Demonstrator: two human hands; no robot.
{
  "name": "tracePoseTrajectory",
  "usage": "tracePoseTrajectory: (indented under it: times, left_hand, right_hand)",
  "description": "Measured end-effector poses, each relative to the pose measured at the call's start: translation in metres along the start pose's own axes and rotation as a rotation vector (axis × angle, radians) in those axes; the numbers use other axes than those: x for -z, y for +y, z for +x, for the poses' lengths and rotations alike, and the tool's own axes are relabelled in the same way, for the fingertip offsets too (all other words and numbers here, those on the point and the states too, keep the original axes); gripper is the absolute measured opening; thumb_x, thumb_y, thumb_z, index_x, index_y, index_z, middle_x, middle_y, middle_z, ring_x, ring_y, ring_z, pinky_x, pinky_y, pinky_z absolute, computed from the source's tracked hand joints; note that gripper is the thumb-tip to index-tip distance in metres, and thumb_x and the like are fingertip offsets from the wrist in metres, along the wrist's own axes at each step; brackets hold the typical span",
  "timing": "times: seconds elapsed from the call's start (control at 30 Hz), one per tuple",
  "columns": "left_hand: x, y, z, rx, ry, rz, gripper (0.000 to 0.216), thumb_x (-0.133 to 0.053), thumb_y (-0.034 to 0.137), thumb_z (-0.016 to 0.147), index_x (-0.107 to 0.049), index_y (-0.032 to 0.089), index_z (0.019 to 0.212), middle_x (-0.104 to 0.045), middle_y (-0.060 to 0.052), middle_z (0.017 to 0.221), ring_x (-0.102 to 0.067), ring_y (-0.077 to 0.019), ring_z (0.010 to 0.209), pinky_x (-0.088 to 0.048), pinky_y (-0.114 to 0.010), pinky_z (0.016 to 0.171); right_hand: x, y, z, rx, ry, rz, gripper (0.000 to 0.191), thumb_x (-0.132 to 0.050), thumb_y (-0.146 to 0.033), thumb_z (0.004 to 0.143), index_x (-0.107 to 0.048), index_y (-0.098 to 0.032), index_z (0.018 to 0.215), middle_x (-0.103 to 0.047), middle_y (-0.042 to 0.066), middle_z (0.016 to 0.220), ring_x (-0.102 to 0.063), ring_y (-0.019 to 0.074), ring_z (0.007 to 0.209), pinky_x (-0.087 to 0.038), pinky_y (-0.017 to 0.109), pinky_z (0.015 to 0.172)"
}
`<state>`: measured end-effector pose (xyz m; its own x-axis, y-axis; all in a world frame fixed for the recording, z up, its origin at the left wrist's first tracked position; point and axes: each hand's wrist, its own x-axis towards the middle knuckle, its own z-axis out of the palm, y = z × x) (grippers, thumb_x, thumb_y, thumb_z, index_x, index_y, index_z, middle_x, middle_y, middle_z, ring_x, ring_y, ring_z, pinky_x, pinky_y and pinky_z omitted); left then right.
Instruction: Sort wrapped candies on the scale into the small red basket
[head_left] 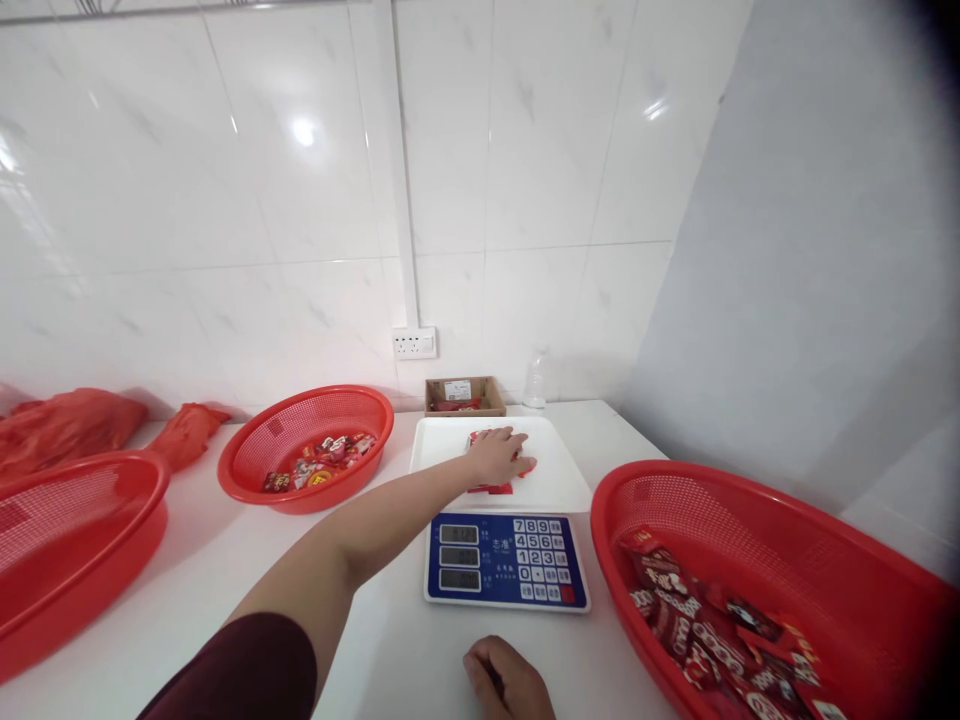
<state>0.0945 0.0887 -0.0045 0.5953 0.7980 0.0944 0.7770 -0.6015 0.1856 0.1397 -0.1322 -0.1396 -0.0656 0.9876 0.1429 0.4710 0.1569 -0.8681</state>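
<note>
My left hand (499, 457) reaches across to the white weighing pan (551, 480), its fingers spread over a few small red snack packets (495, 489). The palm and fingers hide part of these packets. In front of the pan is the scale's blue keypad panel (502, 560), with several grey displays and number keys. Close to the bottom edge, my right hand (511, 682) lies by the table top with its fingers curled in. Nothing sticks out of that hand.
Red plastic baskets hold wrapped snacks: one at the right (622, 590), another at the back left (379, 430). A third basket (142, 540) is at the left edge. Behind it lie red plastic bags (82, 420). A cardboard box (491, 397) and clear bottle (535, 382) stand near the wall.
</note>
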Motion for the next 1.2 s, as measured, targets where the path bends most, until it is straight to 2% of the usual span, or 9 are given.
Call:
tracePoseTrajectory:
  times: [0.13, 0.33, 0.6, 0.8, 0.97, 1.1, 1.2]
  left_hand:
    - [0.013, -0.017, -0.015, 0.024, 0.017, -0.028, 0.057, -0.017, 0.050, 0.090, -0.028, 0.018, 0.136, -0.034, -0.009, 0.142, -0.025, -0.0232, 0.132, -0.022, -0.041, 0.106]
    - [0.013, -0.040, -0.043, 0.006, -0.101, -0.044, 0.074, -0.024, 0.070, 0.079, -0.026, 0.025, 0.138, -0.023, -0.008, 0.148, -0.012, -0.0326, 0.135, -0.011, -0.055, 0.106]
    - [0.010, -0.036, -0.045, -0.035, -0.058, -0.028, 0.077, -0.018, 0.069, 0.081, -0.012, 0.023, 0.142, -0.006, -0.009, 0.151, 0.001, -0.0311, 0.137, -0.005, -0.055, 0.107]
    - [0.002, -0.025, -0.041, -0.120, -0.092, 0.000, 0.074, -0.026, 0.071, 0.078, -0.025, 0.028, 0.139, -0.017, -0.008, 0.150, -0.004, -0.0324, 0.137, -0.003, -0.058, 0.105]
    - [0.006, -0.018, -0.031, -0.148, -0.057, 0.000, 0.073, -0.026, 0.069, 0.079, -0.021, 0.029, 0.140, -0.014, -0.009, 0.150, -0.001, -0.0336, 0.136, 0.000, -0.060, 0.103]
    - [0.004, -0.011, -0.026, -0.234, -0.095, -0.031, 0.062, -0.034, 0.065, 0.080, -0.036, 0.033, 0.134, -0.023, -0.006, 0.148, -0.005, -0.0328, 0.137, 0.004, -0.060, 0.103]
    - [0.006, -0.009, -0.027, -0.241, -0.095, -0.091, 0.058, -0.037, 0.061, 0.081, -0.042, 0.030, 0.130, -0.030, -0.008, 0.145, -0.010, -0.0342, 0.136, 0.001, -0.062, 0.102]
  right_hand:
    - [0.002, -0.003, 0.000, -0.003, -0.012, 0.024, 0.041, -0.036, -0.051, 0.083, -0.053, -0.021, 0.062, -0.057, 0.001, 0.060, -0.051, 0.0164, 0.057, -0.039, 0.025, 0.055]
    - [0.005, -0.007, -0.001, -0.005, -0.047, 0.046, 0.036, -0.036, -0.046, 0.084, -0.051, -0.021, 0.063, -0.055, 0.001, 0.061, -0.050, 0.0162, 0.058, -0.039, 0.025, 0.056]
    - [0.005, -0.008, -0.002, -0.009, -0.028, 0.060, 0.036, -0.038, -0.047, 0.085, -0.051, -0.021, 0.063, -0.055, 0.000, 0.061, -0.051, 0.0156, 0.058, -0.039, 0.024, 0.057]
    - [0.004, -0.006, -0.002, -0.005, -0.045, 0.052, 0.034, -0.038, -0.043, 0.085, -0.049, -0.021, 0.063, -0.053, 0.000, 0.061, -0.050, 0.0154, 0.059, -0.038, 0.024, 0.056]
    - [0.003, -0.005, -0.002, -0.016, -0.042, 0.037, 0.032, -0.038, -0.042, 0.085, -0.050, -0.021, 0.064, -0.054, 0.000, 0.062, -0.050, 0.0155, 0.058, -0.037, 0.024, 0.056]
    - [0.003, -0.005, -0.002, -0.019, -0.031, 0.032, 0.032, -0.038, -0.041, 0.085, -0.049, -0.021, 0.063, -0.055, 0.000, 0.061, -0.050, 0.0155, 0.058, -0.038, 0.024, 0.056]
    - [0.003, -0.005, -0.002, -0.016, -0.027, 0.035, 0.031, -0.039, -0.041, 0.085, -0.050, -0.021, 0.064, -0.055, 0.000, 0.061, -0.050, 0.0153, 0.058, -0.038, 0.023, 0.056]
